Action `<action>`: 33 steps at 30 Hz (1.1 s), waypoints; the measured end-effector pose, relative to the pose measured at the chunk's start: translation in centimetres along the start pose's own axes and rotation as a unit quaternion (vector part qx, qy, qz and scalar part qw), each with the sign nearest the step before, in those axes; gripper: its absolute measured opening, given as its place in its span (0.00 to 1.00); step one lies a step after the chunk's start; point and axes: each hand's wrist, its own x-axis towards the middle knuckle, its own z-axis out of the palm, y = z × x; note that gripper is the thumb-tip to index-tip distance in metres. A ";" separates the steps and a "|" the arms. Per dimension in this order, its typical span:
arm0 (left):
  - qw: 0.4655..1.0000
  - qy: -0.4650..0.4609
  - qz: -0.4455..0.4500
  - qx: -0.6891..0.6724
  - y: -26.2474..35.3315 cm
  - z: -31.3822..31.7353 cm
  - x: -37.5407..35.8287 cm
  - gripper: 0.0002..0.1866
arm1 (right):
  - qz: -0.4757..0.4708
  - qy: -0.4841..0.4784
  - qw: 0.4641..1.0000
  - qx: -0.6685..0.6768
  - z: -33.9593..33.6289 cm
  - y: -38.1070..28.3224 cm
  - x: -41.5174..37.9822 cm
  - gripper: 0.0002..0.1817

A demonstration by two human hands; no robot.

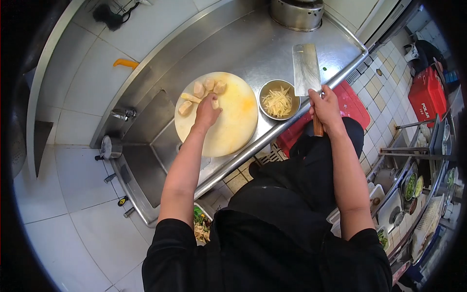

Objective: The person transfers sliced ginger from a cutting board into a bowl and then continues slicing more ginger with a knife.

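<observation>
My left hand [208, 111] is over the round white cutting board [233, 124], its fingers closed on a pale piece of peeled root [215, 104] that looks like ginger. Several similar pale chunks [199, 89] lie at the far left part of the board, just beyond my fingertips. In my right hand [325, 108] is a cleaver [306, 69], gripped by its wooden handle, its broad blade pointing away from me above the counter's front edge. Between the board and the cleaver stands a metal bowl [263, 92] of thin pale strips [277, 102].
The steel counter [233, 44] has a raised rim and a sink [146, 170] at left. A metal pot [296, 14] stands at the far end. Below are a red lid or stool [348, 104] and a container of food scraps [201, 228]. Shelves with food trays [411, 187] are at right.
</observation>
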 end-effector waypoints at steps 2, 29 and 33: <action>0.994 -0.103 -0.041 -0.013 1.3 -1.0 -2.0 0.30 | -0.008 -0.009 1.000 -0.004 -0.2 0.2 0.0 0.10; 0.984 0.069 0.074 -0.146 -0.8 2.6 -15.6 0.22 | -0.143 -0.290 0.840 -0.435 7.6 4.8 -15.0 0.20; 0.995 0.050 0.059 -0.071 -0.9 2.5 -15.9 0.22 | -0.166 -0.303 0.822 -0.452 7.5 4.0 -15.4 0.21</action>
